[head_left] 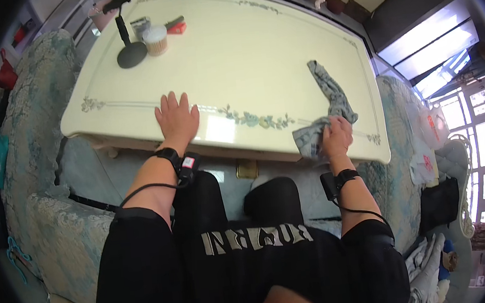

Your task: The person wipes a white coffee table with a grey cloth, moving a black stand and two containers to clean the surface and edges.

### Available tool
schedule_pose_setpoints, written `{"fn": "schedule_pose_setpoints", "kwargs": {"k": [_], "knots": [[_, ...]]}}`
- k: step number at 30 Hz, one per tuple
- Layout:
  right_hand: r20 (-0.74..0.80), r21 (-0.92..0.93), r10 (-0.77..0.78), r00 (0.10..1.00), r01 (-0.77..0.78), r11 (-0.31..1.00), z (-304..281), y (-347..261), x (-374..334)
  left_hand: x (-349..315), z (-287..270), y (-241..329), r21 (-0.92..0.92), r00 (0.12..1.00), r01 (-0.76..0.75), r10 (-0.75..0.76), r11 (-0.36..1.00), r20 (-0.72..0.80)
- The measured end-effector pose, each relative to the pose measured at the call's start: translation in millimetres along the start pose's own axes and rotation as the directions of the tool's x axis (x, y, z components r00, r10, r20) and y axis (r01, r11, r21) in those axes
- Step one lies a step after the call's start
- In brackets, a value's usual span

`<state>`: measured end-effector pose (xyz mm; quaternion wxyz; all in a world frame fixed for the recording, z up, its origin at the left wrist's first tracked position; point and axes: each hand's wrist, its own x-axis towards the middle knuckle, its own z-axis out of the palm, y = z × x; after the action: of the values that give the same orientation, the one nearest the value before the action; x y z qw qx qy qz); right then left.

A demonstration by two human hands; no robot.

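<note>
My left hand [177,118] lies flat on the cream table [215,55] near its front edge, fingers slightly spread, with nothing in it. On the right, my right hand [337,136] is closed on a grey-blue patterned cloth [336,98]. One part of the cloth trails away from me in a bunched strip. Another part [308,139] fans out to the left of the fingers, at the table's front edge. My right fingertips are partly hidden in the folds.
At the far left of the table stand a black stand with a round base [131,55], a tub of toothpicks or cotton swabs [155,40], a small grey box [140,27] and a red packet [177,28]. Patterned sofas [40,112] flank the table. Folded clothes [426,265] lie at lower right.
</note>
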<state>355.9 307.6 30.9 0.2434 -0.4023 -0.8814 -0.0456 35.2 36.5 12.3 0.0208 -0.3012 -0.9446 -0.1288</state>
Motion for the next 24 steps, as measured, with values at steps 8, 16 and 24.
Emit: {"fn": "schedule_pose_setpoints", "kwargs": {"k": [8, 16, 24], "knots": [[0.040, 0.345, -0.420, 0.906, 0.382, 0.857, 6.9, -57.8, -29.3, 4.0, 4.5, 0.0, 0.051, 0.995, 0.087, -0.089, 0.995, 0.052], [0.189, 0.297, -0.441, 0.877, 0.377, 0.877, 20.7, -66.1, -15.6, 0.4, -1.5, 1.4, 0.056, 0.995, 0.067, -0.071, 0.996, 0.065], [0.153, 0.323, -0.510, 0.846, 0.445, 0.835, 16.8, -68.1, -14.7, -1.2, -4.4, -0.4, 0.016, 0.998, 0.051, -0.051, 0.999, 0.022]]}}
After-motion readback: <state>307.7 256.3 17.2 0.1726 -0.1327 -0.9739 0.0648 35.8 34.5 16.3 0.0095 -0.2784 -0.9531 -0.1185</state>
